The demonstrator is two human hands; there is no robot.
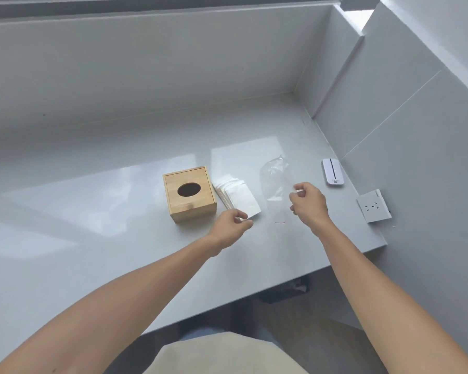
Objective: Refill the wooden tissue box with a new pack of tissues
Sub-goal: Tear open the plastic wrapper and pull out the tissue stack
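Tissues [238, 197] lie unwrapped beside the box [189, 194] (lid on); left grip [234, 225] pinches their corner, right grip [307, 201] pinches the wrapper [277, 179]. Loading remains.

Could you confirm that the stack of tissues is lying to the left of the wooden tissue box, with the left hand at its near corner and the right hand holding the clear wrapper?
Not quite: in the head view the stack of tissues lies to the right of the wooden tissue box, not the left. The rest holds: the left hand is at its near corner, and the right hand holds the clear wrapper.
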